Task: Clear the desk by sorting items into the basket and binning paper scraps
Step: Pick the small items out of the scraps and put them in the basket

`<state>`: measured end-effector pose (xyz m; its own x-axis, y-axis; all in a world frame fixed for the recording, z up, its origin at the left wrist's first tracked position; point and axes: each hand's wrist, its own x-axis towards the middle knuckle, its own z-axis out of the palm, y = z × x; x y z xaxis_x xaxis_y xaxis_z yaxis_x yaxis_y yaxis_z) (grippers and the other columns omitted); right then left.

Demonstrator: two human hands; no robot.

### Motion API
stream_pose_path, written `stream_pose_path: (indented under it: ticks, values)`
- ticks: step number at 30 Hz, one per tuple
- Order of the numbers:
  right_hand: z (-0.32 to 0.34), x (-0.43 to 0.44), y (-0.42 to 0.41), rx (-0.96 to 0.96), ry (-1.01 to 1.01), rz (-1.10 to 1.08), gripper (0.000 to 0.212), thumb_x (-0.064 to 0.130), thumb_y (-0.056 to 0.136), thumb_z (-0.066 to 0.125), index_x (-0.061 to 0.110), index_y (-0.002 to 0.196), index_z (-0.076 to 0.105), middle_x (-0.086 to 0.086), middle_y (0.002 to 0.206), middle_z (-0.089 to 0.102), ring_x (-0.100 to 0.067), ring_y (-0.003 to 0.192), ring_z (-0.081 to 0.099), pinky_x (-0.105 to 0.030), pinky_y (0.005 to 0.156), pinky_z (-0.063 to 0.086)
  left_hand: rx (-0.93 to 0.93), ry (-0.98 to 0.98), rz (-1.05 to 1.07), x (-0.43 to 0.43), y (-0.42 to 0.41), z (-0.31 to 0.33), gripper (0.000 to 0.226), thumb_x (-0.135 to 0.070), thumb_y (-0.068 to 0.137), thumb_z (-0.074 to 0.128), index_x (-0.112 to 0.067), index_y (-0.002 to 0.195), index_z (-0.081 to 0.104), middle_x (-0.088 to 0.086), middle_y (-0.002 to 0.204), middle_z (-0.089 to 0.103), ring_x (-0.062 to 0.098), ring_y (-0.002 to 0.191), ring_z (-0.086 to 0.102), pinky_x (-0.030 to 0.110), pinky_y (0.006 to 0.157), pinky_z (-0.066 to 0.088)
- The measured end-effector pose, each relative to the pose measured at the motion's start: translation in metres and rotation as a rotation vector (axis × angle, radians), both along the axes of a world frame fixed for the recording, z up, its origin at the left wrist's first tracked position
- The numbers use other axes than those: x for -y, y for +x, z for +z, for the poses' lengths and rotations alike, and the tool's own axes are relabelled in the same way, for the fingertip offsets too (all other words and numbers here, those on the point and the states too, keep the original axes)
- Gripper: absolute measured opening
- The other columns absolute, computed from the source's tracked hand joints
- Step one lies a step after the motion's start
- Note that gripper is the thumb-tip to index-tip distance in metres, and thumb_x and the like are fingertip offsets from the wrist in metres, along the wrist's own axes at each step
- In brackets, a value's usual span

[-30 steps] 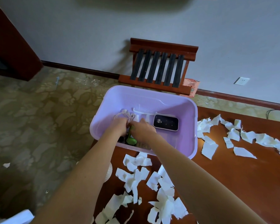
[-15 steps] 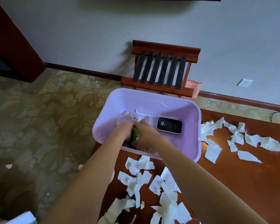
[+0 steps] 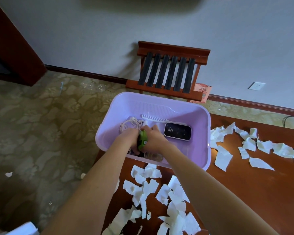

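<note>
A lilac plastic basket [image 3: 200,126] stands on the far left corner of the brown desk [image 3: 255,192]. Inside it lie white earphones [image 3: 128,123], a white comb [image 3: 154,118] and a black pocket router [image 3: 177,131]. Both my hands reach into the basket's near left part. My left hand [image 3: 126,139] and my right hand [image 3: 153,139] press from either side on a small green object [image 3: 141,141] held upright between them. Something dark lies under the hands, mostly hidden. Torn white paper scraps [image 3: 159,192] cover the desk in front of the basket, and further paper scraps [image 3: 248,143] lie to its right.
A wooden luggage rack [image 3: 170,73] with black straps stands by the wall behind the basket, a pink packet [image 3: 202,91] beside it. Patterned carpet [image 3: 32,133] lies left of the desk, with a paper scrap [image 3: 8,174] on it. A white object [image 3: 22,228] shows at bottom left.
The green object has risen from low between my hands to upright and higher. My hands stayed together in the basket. The camera tilted slightly, shifting the scene down.
</note>
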<state>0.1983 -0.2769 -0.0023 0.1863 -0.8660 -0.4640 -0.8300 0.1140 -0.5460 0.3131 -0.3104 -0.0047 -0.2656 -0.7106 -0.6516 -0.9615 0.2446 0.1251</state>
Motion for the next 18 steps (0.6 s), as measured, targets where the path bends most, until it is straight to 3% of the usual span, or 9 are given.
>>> stream_pose_path:
  ticks: [3, 7, 12, 15, 18]
  values:
    - [0.001, 0.000, -0.003, 0.014, -0.004, -0.008, 0.075, 0.017, 0.072, 0.072, 0.020, 0.137, 0.035, -0.013, 0.126, 0.033, -0.037, 0.104, 0.057, -0.040, 0.091, 0.050, -0.016, 0.011, 0.028, 0.000, 0.001, 0.000, 0.046, -0.029, 0.073, 0.078, -0.011, 0.113, 0.066, 0.008, 0.108, 0.067, 0.023, 0.093, 0.061, 0.029, 0.086, 0.047]
    - [0.002, 0.000, -0.005, 0.044, -0.044, -0.018, 0.074, 0.021, 0.072, 0.072, 0.023, 0.137, 0.038, -0.006, 0.132, 0.036, -0.030, 0.110, 0.056, -0.040, 0.092, 0.051, -0.085, 0.020, 0.122, 0.001, 0.004, 0.002, 0.030, -0.014, 0.082, 0.067, -0.005, 0.110, 0.064, 0.007, 0.093, 0.059, 0.020, 0.083, 0.053, 0.027, 0.073, 0.043]
    - [0.003, -0.001, -0.004, -0.022, -0.105, 0.006, 0.071, 0.027, 0.079, 0.067, 0.025, 0.140, 0.033, -0.001, 0.138, 0.037, -0.027, 0.117, 0.053, -0.034, 0.082, 0.046, -0.044, 0.001, 0.172, 0.010, 0.024, 0.008, 0.028, -0.012, 0.086, 0.064, -0.009, 0.113, 0.065, 0.011, 0.110, 0.063, 0.024, 0.097, 0.058, 0.031, 0.086, 0.046]
    - [0.001, -0.001, -0.002, -0.058, -0.135, 0.026, 0.069, 0.026, 0.079, 0.066, 0.025, 0.140, 0.032, -0.003, 0.135, 0.037, -0.029, 0.116, 0.054, -0.031, 0.074, 0.042, -0.010, -0.093, 0.194, 0.014, 0.035, 0.013, 0.024, -0.009, 0.086, 0.061, -0.012, 0.108, 0.068, 0.009, 0.104, 0.060, 0.024, 0.090, 0.053, 0.029, 0.076, 0.041]
    - [0.002, -0.002, -0.001, -0.127, -0.111, 0.072, 0.075, 0.025, 0.079, 0.067, 0.026, 0.142, 0.029, -0.008, 0.133, 0.035, -0.032, 0.120, 0.049, -0.037, 0.083, 0.046, 0.009, -0.176, 0.253, 0.011, 0.030, 0.011, 0.025, -0.006, 0.090, 0.052, -0.006, 0.112, 0.065, 0.014, 0.108, 0.061, 0.028, 0.098, 0.058, 0.031, 0.084, 0.047]
